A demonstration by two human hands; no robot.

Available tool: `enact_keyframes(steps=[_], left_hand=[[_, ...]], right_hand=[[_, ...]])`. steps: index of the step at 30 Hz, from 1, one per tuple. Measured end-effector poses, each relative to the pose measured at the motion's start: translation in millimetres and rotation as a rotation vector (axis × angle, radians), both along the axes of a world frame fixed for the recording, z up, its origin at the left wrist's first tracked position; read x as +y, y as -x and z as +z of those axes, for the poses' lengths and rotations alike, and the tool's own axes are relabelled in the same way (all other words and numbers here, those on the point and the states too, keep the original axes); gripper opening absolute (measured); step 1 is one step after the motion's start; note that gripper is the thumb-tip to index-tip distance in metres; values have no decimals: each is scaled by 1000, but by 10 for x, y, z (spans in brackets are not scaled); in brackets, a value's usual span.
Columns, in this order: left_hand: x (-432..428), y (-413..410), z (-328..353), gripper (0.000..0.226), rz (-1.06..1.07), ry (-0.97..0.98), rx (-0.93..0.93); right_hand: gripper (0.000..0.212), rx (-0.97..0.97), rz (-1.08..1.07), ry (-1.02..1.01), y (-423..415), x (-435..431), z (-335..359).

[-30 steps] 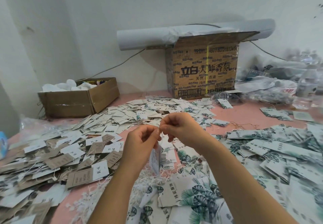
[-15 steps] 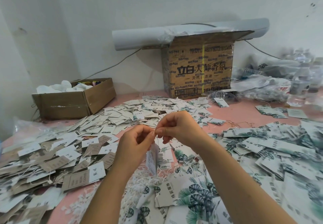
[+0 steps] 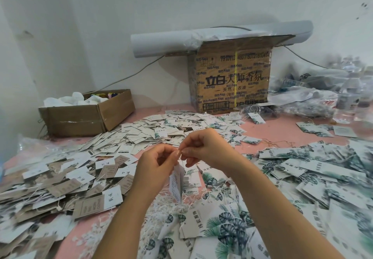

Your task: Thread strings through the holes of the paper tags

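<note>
Bare pink tabletop (image 3: 282,126) lies free between heaps of paper tags (image 3: 323,163); tall printed cardboard box (image 3: 232,81) and low brown carton (image 3: 86,117) block the rear.

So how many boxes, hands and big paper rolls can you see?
Boxes: 2, open box, printed box
Hands: 2, left hand, right hand
Paper roll: 1
Total: 5

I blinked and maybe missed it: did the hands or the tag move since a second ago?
Hardly anything. The left hand still holds the tag and the right hand still pinches the string at its top; nothing was picked up or dropped. The tag piles and big box stayed put.
</note>
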State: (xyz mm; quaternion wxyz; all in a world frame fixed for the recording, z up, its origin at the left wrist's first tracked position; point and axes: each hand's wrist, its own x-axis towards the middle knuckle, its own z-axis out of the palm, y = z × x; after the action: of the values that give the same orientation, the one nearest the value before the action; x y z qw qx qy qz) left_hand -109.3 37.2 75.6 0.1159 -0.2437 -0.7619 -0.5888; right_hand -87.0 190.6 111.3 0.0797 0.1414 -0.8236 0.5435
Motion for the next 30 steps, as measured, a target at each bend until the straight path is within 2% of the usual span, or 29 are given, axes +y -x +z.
enact_keyframes(steps=[4, 8, 15, 18, 22, 28, 30], left_hand=[[-16, -6, 18, 11, -30, -73, -32], [-53, -4, 23, 6, -77, -128, -90], [-129, 22, 26, 21, -236, -284, -327], [-114, 50, 7, 37, -182, -286, -341], [-54, 57, -34, 44, -17, -122, -228], [-110, 41, -24, 55, -71, 286, -137], [-106, 35, -29, 49, -85, 350, -127]], right_hand=[[16, -28, 44, 138, -30, -23, 7], [15, -27, 81, 143, -48, -73, 26], [13, -87, 192, 198, -95, -96, 72], [14, -96, 165, 167, -105, -109, 84], [13, -91, 107, 210, -105, -130, 100], [18, 3, 32, 430, -88, -133, 145], [18, 36, 38, 488, -85, -133, 164]])
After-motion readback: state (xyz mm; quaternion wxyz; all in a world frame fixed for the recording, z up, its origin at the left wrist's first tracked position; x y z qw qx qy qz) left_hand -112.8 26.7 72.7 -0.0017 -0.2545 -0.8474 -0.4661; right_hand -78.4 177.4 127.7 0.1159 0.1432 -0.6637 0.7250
